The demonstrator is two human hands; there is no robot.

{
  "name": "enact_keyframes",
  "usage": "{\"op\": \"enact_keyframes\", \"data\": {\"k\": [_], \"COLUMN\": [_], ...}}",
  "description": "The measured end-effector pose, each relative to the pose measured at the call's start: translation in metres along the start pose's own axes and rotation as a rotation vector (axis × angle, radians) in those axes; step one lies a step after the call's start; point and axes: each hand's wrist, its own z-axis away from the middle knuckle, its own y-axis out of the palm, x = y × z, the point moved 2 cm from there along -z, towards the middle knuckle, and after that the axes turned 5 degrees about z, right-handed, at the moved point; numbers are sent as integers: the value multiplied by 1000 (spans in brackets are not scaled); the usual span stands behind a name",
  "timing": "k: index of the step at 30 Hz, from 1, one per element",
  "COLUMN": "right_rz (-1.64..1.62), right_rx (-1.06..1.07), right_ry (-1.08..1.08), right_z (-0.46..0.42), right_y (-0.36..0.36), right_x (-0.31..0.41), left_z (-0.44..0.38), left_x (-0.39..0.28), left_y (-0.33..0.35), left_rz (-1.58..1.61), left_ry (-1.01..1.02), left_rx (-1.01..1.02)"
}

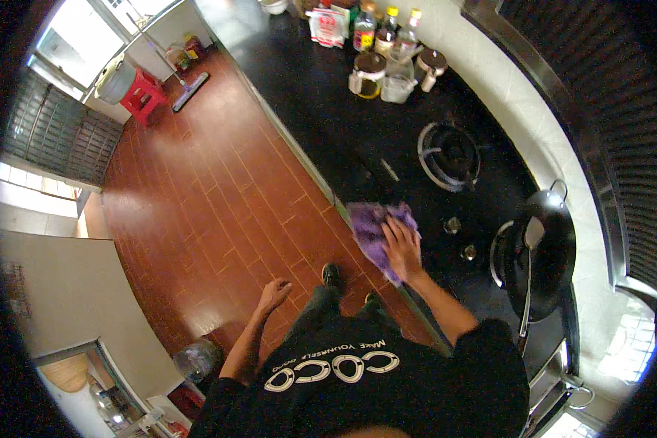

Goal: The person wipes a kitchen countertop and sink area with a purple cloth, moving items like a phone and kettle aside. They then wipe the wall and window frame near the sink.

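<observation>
A purple cloth (369, 232) lies spread on the black countertop (306, 109), partly over its front edge. My right hand (402, 249) rests on the cloth, palm down, with the fingers stretched across its right part. To the left, my left hand (276, 294) hangs over the tiled floor, loosely curled, with nothing visible in it. Right of the cloth are two stove knobs (452, 225), and farther up is a gas burner ring (449, 156). A black wok (547, 274) with a long-handled metal ladle (534, 235) in it sits on the other burner.
Glass bottles (364, 30), lidded jars (369, 68) and a clear plastic container (398, 82) stand toward the counter's far end. A sink (547, 378) lies at lower right. On the floor are a red stool (144, 98) and a purple-handled mop (190, 92).
</observation>
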Motion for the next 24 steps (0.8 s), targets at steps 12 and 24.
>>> {"op": "enact_keyframes", "data": {"k": [12,24], "right_rz": [6,-9], "right_rx": [57,-142], "right_ry": [-46,-195], "right_z": [-86,-470], "right_y": [24,67], "right_x": [50,112], "left_z": [-36,-115], "left_x": [210,152], "left_y": [-37,-125], "left_rz": [858,1022], "left_ry": [-318,-508], "left_rx": [65,-232]}}
